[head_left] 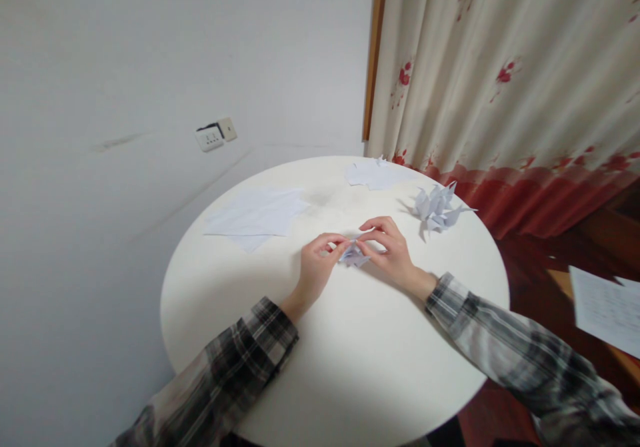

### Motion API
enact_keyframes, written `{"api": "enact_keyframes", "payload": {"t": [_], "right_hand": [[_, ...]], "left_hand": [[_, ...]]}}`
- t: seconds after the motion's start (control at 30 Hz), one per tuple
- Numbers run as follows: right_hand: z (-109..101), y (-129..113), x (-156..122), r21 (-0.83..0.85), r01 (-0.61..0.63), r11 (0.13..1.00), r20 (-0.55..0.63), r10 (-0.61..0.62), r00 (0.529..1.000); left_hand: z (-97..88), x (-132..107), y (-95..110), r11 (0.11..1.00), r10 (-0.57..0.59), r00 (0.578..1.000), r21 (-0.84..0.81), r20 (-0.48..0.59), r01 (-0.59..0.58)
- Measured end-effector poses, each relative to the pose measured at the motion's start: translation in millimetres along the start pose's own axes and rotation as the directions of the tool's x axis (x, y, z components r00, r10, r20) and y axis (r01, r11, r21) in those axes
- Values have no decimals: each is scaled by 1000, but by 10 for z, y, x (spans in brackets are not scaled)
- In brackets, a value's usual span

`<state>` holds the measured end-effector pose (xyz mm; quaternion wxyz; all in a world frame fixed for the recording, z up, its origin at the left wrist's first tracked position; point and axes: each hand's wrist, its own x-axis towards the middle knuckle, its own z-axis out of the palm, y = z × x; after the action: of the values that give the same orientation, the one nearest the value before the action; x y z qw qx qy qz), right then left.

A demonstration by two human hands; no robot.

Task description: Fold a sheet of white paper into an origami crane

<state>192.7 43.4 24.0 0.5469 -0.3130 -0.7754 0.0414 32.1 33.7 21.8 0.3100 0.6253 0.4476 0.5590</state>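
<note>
Between my two hands is a small piece of folded white paper (354, 256), held just above the round table. My left hand (319, 260) pinches its left side between thumb and fingers. On the other side, my right hand (387, 250) pinches the paper's upper right with thumb and index finger. The fingers cover part of the paper, so its full folded shape is hidden. To the right of my right hand lies a pile of folded paper cranes (436, 208) with pointed wings and tips.
The white round table (360, 353) bears a stack of paper sheets (257, 213) at left and more paper (377, 173) at the far edge. A wall with a socket (210, 139) stands left, a flowered curtain (500, 100) behind. Written sheets (605, 307) lie off the table at right.
</note>
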Motion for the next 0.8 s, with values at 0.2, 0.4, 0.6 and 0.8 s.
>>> {"api": "enact_keyframes", "payload": {"t": [0.2,0.4,0.6,0.8], "right_hand": [[0,-5,-4,-3,-45,999,23,45,999],[2,8,-9,-4,-42,999,26,42,999],[-13,8,12,12,-18,1000,13,18,1000],[-31,16,20,35,-91,995,-3,91,996]], "left_hand": [[-5,-1,24,998,31,1000,47,-4,-30],[-28,-9,13,984,111,994,140,2,-110],[-60,-1,43,917,328,944,228,30,-326],[-49,4,26,912,330,944,258,3,-320]]}}
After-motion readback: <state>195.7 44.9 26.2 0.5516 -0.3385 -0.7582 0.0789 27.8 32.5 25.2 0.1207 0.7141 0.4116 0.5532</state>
